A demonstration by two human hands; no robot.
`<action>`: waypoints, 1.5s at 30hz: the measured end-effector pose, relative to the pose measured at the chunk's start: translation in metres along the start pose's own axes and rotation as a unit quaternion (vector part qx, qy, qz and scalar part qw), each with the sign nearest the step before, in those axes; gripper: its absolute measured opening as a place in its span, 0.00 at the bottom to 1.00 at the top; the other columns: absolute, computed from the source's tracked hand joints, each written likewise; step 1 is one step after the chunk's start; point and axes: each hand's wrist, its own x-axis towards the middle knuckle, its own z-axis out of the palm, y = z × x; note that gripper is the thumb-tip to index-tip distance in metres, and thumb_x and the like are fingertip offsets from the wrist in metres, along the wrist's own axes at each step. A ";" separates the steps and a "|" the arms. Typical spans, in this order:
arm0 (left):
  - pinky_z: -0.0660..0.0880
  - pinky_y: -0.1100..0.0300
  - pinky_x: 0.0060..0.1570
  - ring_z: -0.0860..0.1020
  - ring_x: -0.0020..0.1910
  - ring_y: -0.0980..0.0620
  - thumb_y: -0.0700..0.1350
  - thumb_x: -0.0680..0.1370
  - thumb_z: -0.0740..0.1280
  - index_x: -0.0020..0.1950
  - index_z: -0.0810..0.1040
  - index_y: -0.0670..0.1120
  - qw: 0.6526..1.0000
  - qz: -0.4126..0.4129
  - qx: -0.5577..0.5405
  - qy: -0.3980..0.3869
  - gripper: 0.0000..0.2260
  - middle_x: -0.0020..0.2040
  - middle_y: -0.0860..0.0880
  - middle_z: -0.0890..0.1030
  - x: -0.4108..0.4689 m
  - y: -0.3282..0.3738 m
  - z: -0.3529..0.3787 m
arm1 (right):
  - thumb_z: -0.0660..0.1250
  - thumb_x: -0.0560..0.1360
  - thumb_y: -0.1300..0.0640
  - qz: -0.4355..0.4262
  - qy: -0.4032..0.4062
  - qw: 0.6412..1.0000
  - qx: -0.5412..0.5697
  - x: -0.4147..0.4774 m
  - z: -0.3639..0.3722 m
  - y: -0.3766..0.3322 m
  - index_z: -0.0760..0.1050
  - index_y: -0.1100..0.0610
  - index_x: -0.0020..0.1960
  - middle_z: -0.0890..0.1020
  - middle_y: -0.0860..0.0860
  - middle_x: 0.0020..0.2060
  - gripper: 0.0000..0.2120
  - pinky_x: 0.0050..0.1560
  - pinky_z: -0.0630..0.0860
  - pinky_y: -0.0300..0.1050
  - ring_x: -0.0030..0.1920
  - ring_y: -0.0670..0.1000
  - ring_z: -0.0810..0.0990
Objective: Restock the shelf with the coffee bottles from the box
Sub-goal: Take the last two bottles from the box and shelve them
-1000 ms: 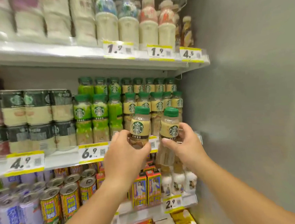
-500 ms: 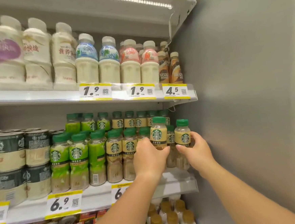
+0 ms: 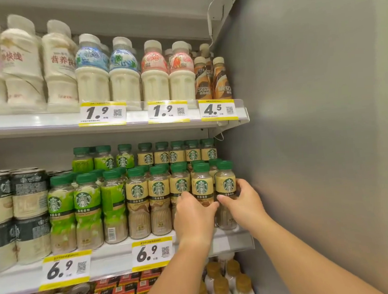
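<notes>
Two hands are gripping coffee bottles beside the grey wall (image 3: 313, 114): left hand (image 3: 194, 214) fingers wrapping one bottle (image 3: 202, 185), right hand (image 3: 245, 202) fingers clasping the end bottle (image 3: 225, 182).

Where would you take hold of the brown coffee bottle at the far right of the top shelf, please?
Judging by its narrow neck under the cap, grip the brown coffee bottle there, from the front. The wall and its twin seem to block both sides.

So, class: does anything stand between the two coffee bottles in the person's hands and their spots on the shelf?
Nothing visible does. The left hand and right hand hold two coffee bottles already at the shelf's front right end.
</notes>
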 end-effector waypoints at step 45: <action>0.70 0.55 0.35 0.76 0.37 0.47 0.59 0.76 0.71 0.39 0.72 0.47 0.989 0.109 0.085 -0.060 0.18 0.35 0.51 0.75 0.008 -0.037 0.014 | 0.70 0.77 0.48 0.014 0.032 0.989 -0.143 -0.022 0.022 0.038 0.69 0.52 0.73 0.79 0.51 0.65 0.27 0.61 0.77 0.50 0.64 0.53 0.77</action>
